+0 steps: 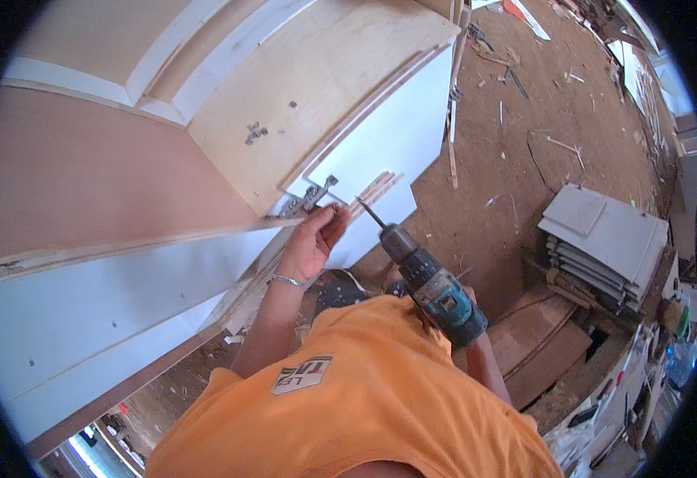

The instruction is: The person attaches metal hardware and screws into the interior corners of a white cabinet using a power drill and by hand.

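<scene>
A teal and black cordless drill (436, 291) is gripped in my right hand (471, 294), which is mostly hidden behind the tool. Its long dark bit (371, 214) points up and left, the tip just right of my left fingertips. My left hand (312, 243), with a bracelet at the wrist, has its fingers curled and pressed together; whatever they may hold is too small to make out. Right above those fingers, a metal cabinet hinge (312, 196) lies at the corner of a white door panel (396, 131), by the cabinet's edge.
A long white cabinet side (117, 303) stretches to the left. Small metal hardware pieces (256, 133) lie on the plywood panel (316, 80). Stacked grey panels (603, 239) stand at the right. Wood offcuts and scraps litter the brown floor (516, 135).
</scene>
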{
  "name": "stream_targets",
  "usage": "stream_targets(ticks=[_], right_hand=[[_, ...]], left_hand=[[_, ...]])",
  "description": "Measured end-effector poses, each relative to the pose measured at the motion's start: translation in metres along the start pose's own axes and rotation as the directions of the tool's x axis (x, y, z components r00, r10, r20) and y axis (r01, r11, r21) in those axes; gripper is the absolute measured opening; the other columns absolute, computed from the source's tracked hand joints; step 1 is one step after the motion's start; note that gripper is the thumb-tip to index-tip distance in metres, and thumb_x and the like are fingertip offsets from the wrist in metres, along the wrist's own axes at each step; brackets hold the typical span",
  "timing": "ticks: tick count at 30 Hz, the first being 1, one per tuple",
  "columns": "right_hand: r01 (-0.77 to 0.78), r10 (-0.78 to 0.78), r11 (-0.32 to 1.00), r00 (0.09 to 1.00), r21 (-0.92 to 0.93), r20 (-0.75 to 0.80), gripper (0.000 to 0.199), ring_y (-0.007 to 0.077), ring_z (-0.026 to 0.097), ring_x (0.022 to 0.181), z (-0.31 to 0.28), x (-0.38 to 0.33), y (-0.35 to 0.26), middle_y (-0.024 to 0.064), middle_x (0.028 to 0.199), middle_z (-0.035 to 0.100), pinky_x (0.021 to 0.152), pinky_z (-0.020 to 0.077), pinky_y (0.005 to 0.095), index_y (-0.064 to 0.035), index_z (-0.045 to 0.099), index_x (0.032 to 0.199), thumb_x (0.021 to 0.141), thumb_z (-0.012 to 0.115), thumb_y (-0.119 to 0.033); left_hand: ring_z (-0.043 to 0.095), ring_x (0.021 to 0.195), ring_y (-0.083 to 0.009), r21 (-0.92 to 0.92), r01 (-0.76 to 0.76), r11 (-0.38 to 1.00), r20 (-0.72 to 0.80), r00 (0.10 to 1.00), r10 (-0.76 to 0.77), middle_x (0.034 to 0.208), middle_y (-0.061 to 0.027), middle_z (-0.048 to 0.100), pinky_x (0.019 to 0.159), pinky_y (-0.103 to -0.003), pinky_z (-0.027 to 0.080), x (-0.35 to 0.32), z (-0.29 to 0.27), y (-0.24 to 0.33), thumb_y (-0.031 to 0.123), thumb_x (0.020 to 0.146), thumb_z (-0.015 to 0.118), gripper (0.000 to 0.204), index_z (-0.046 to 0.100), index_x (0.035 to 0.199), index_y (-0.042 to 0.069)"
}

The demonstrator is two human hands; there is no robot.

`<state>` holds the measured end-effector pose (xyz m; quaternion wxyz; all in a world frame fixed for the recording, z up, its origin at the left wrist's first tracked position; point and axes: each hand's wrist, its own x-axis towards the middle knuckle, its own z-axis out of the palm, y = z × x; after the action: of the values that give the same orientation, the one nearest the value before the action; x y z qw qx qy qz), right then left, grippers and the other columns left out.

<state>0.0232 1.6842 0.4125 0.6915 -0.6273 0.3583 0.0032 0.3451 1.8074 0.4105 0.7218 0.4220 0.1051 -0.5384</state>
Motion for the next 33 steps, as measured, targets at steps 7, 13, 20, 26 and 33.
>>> stream_targets(ticks=[7,13,20,26,33], right_hand=[[0.119,-0.108,0.986,0.989,-0.115,0.098,0.029,0.013,0.064,0.087,0.046,0.007,-0.061,0.0038,0.096,0.071,0.079,0.052,0.0299,-0.0073,0.067,0.112,0.084,0.068,-0.017],[0.143,-0.142,0.99,0.988,-0.007,0.065,0.025,0.0118,0.064,0.086,0.075,0.006,-0.06,0.0028,0.095,0.07,0.076,0.0526,0.0289,-0.007,0.069,0.107,0.084,0.069,-0.016],[0.148,-0.148,0.989,0.989,0.018,-0.003,0.019,0.0078,0.061,0.082,0.095,0.003,-0.075,0.0012,0.09,0.069,0.073,0.0527,0.0266,-0.0062,0.069,0.101,0.083,0.071,-0.015],[0.194,-0.192,0.977,0.981,-0.09,0.032,0.019,0.0083,0.06,0.075,0.077,0.007,-0.049,0.0008,0.083,0.068,0.068,0.0522,0.0276,-0.007,0.07,0.097,0.081,0.073,-0.017],[0.128,-0.126,0.984,0.992,-0.126,0.024,0.018,0.0097,0.06,0.074,0.065,0.012,-0.039,0.0033,0.082,0.069,0.071,0.0521,0.028,-0.0088,0.069,0.1,0.088,0.067,-0.021]], left_hand=[[0.062,0.11,-0.0204,-0.068,-0.253,0.965,0.094,0.961,0.259,0.107,-0.0061,0.065,0.093,-0.027,0.055,-0.053,0.01,0.05,0.004,0.094,0.057,0.022,0.062,0.116,0.002],[0.063,0.11,-0.0231,-0.044,-0.258,0.965,0.026,0.966,0.259,0.108,-0.0099,0.067,0.09,-0.027,0.056,-0.074,-0.009,0.063,0.009,0.094,0.06,0.016,0.063,0.108,0.001],[0.065,0.106,-0.0211,0.066,-0.211,0.975,0.041,0.977,0.208,0.107,-0.01,0.068,0.087,-0.026,0.056,-0.08,-0.014,0.074,0.016,0.095,0.061,0.018,0.062,0.105,0.002],[0.066,0.102,-0.0206,0.336,-0.164,0.927,0.147,0.982,0.12,0.105,-0.0118,0.067,0.085,-0.024,0.056,-0.077,-0.008,0.095,0.019,0.096,0.059,0.019,0.062,0.103,0.001],[0.065,0.101,-0.0177,0.243,-0.084,0.966,0.206,0.978,0.033,0.104,-0.0106,0.067,0.081,-0.021,0.057,-0.065,0.001,0.088,0.02,0.097,0.057,0.02,0.061,0.106,0.003]])
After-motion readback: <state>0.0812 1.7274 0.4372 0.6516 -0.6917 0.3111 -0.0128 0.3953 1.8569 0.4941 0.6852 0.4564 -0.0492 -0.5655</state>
